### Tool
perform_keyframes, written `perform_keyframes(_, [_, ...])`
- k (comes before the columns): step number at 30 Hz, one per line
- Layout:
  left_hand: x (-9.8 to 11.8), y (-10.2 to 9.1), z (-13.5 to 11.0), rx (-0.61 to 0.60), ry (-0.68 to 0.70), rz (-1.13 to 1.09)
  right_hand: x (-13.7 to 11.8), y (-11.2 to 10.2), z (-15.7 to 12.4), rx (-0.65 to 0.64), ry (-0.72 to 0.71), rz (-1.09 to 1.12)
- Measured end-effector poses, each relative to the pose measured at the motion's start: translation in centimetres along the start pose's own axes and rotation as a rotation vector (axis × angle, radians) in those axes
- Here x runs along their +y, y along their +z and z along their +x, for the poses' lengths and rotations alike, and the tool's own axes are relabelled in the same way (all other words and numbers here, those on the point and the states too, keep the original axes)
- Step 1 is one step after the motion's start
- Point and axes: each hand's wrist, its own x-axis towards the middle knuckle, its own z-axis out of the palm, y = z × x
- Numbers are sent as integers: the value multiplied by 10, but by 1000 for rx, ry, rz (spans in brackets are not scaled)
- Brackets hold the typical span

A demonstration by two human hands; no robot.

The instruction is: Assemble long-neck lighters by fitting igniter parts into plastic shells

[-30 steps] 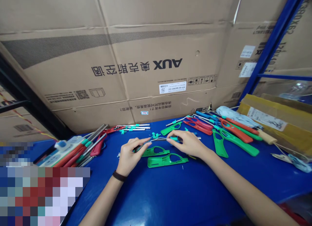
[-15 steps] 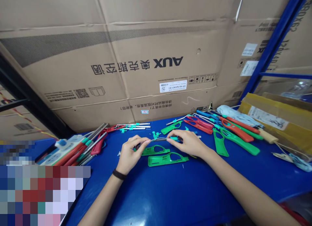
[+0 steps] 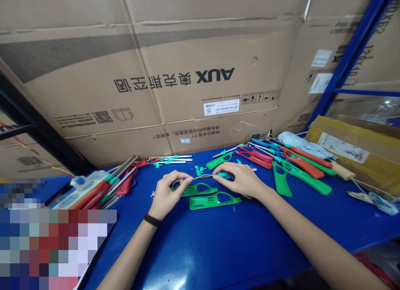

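Left grip (image 3: 167,194) and right grip (image 3: 239,178) pinching a thin wire (image 3: 202,177), green casings (image 3: 200,203) nearby, taped carton (image 3: 375,166), contents unclear

carton (image 3: 187,52): "AUX 奥克斯空调", upside-down | white label (image 3: 221,107) on carton: "25"

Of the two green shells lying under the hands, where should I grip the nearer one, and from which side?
Probably by the long body of the nearer shell, left of its oval opening, coming from the near side. It lies flat with a long edge toward the camera wearer, while the other green shell lies close behind, crowding the far side.
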Motion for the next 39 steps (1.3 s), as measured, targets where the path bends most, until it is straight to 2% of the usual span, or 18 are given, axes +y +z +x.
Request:
perform_keyframes(3, [-2, 0, 0, -8, -1, 20, 0, 1, 0, -12, -16, 11])
perform_keyframes(7, [-3, 2, 0, -51, 102, 60, -1, 2, -1, -43, -17, 40])
perform_keyframes(14, [1, 4, -2, -94, 195, 33, -4, 5, 0, -64, 62, 18])
perform_keyframes(24, [3, 6, -3, -121, 216, 7, -5, 7, 1, -97, 141, 55])
perform_keyframes(39, [8, 6, -3, -136, 142, 25, -4, 10, -1, -57, 99, 26])
